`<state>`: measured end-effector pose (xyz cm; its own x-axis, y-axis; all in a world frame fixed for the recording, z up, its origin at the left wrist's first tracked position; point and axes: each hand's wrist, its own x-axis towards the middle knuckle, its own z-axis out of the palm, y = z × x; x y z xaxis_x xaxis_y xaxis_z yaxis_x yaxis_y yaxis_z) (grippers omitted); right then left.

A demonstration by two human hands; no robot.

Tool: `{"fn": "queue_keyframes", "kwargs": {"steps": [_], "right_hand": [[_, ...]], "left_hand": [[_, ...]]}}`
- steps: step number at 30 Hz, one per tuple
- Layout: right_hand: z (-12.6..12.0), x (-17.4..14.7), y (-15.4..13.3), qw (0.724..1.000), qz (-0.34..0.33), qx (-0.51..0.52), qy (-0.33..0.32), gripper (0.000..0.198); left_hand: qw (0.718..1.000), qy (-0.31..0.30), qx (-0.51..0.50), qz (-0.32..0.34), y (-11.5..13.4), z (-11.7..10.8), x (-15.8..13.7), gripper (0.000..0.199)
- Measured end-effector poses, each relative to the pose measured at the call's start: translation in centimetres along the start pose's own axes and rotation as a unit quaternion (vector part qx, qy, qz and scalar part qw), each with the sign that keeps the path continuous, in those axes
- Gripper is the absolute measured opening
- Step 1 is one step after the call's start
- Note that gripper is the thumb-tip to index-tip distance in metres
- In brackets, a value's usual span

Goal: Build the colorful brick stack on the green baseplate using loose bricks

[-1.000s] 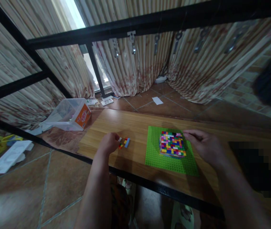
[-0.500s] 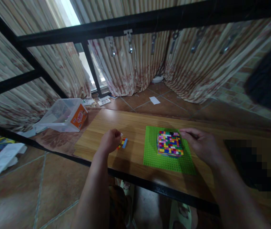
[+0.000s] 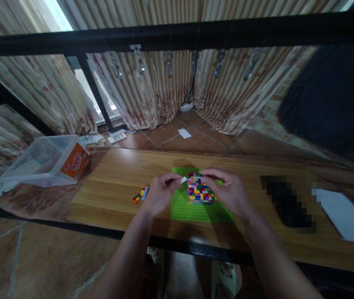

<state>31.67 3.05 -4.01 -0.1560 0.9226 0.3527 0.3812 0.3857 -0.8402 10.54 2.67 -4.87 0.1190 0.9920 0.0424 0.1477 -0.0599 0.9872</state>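
Observation:
My left hand (image 3: 163, 192) pinches a small white toy brick (image 3: 183, 180) between thumb and fingertips, just left of a block of toy bricks (image 3: 199, 192). That block is built of many small coloured bricks and stands on a green baseplate (image 3: 179, 212). My right hand (image 3: 228, 189) reaches over the block's right side, thumb and forefinger drawn together at its far top edge. Whatever may be between those fingertips is too small to make out. Part of the block's right side is hidden by this hand. A few loose bricks (image 3: 137, 197) lie to the left on the wooden table.
A clear plastic box (image 3: 49, 166) with an orange label stands beyond the table's left end. A dark, partly pixelated object (image 3: 289, 203) and a white sheet (image 3: 347, 214) lie on the right. A black metal bar with hooks (image 3: 177, 39) crosses above the far side.
My left hand has moved right, from the loose bricks to the block, carrying the white brick. My right hand has moved in over the block. The view has shifted to the right.

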Motion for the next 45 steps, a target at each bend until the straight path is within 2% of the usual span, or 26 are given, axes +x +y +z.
{"fn": "queue_keyframes", "kwargs": {"steps": [4, 9, 12, 16, 18, 30, 35, 45], "right_hand": [[0.9, 0.1, -0.1, 0.998, -0.047, -0.039, -0.021, 0.017], [1.3, 0.2, 0.6, 0.992, -0.076, -0.103, -0.005, 0.013], [1.3, 0.3, 1.0, 0.989, -0.088, -0.118, 0.017, 0.012], [1.5, 0.3, 1.9, 0.988, -0.065, -0.131, 0.055, 0.011], [1.7, 0.4, 2.3, 0.987, -0.051, -0.138, 0.07, 0.011], [2.6, 0.9, 3.0, 0.992, 0.017, -0.079, 0.094, 0.006], [2.7, 1.1, 3.4, 0.993, 0.026, -0.057, 0.101, 0.007], [2.6, 1.2, 4.0, 0.994, 0.058, -0.023, 0.087, 0.022]], "left_hand": [[1.0, -0.015, -0.025, 0.011, 0.1, 1.5, 0.7, 0.014], [0.999, -0.023, -0.039, 0.024, -0.1, 2.4, 1.4, 0.012], [0.999, -0.003, -0.018, 0.027, -0.5, 2.5, 1.8, 0.013], [0.995, 0.076, 0.05, 0.028, -1.3, 2.2, 2.6, 0.018], [0.992, 0.094, 0.076, 0.028, -1.5, 2.1, 3.0, 0.02], [0.999, 0.014, 0.032, 0.014, -1.8, 3.2, 3.3, 0.024], [1.0, 0.026, 0.011, -0.006, -1.7, 3.4, 3.3, 0.02], [0.999, 0.046, -0.02, -0.022, -1.7, 3.8, 3.3, 0.016]]}}
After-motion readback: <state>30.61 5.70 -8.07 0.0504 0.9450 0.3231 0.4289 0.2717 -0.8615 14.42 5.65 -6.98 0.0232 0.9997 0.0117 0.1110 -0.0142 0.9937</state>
